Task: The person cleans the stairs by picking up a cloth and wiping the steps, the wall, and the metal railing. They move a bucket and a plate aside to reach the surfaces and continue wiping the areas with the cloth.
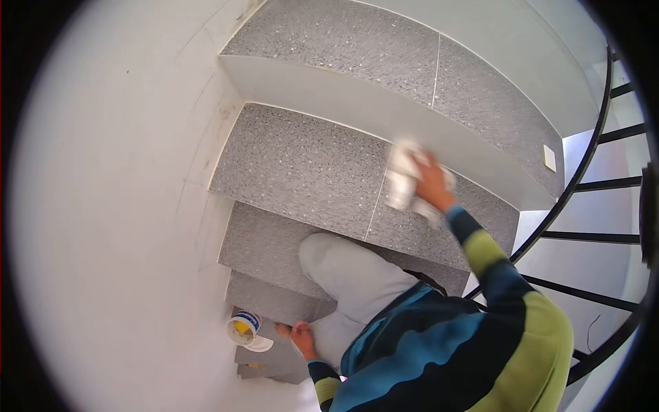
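Observation:
My right hand (432, 182) presses a white cloth (401, 175) onto a grey speckled stair tread (295, 161), close to the thin joint line between its slabs. Both the hand and the cloth are smeared by motion, but the fingers are wrapped over the cloth. Lower down, beside my bent leg in light grey trousers (357, 271), is my left hand (301, 336). Its fingers look curled in, and whatever they may hold is hidden. To the left of that hand, on a lower step, stands a white bucket (240, 335) with a blue label and something yellow inside.
A white round piece (259, 344) lies by the bucket. A white wall (130, 206) borders the stairs on the left. Black metal railing (594, 154) curves along the right. On the upper tread (343, 38) a small white rectangle (549, 158) lies near the right end.

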The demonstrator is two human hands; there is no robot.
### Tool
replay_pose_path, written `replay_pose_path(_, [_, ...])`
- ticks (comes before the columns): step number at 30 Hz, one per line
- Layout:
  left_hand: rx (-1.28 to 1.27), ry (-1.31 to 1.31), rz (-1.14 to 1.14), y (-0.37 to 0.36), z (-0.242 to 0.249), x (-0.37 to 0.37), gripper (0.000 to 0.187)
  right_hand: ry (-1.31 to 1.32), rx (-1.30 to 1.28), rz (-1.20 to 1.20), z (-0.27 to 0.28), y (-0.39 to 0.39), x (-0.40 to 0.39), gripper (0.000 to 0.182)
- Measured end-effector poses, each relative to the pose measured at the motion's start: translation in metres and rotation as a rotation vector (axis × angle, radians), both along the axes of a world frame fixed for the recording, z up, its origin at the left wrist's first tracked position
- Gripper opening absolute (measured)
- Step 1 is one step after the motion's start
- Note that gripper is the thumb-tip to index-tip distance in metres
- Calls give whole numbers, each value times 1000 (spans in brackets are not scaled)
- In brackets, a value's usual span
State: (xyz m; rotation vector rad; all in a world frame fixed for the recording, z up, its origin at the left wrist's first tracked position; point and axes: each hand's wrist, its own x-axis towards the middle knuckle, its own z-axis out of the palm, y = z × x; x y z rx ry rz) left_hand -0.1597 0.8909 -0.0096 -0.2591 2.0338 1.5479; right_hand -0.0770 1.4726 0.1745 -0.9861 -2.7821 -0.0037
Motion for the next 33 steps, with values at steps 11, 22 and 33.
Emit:
replay_pose_path(11, [-67,59,-78,12,1,-13,12,50,-136,-203,118,-25,109,59])
replay_pose_path(22, [-79,48,159,1,52,23,12,443,-109,217,47,-54,-351,56])
replay_pose_path(33, [-278,33,-170,9,60,7,15,319,36,235,3,-20,-304,37])
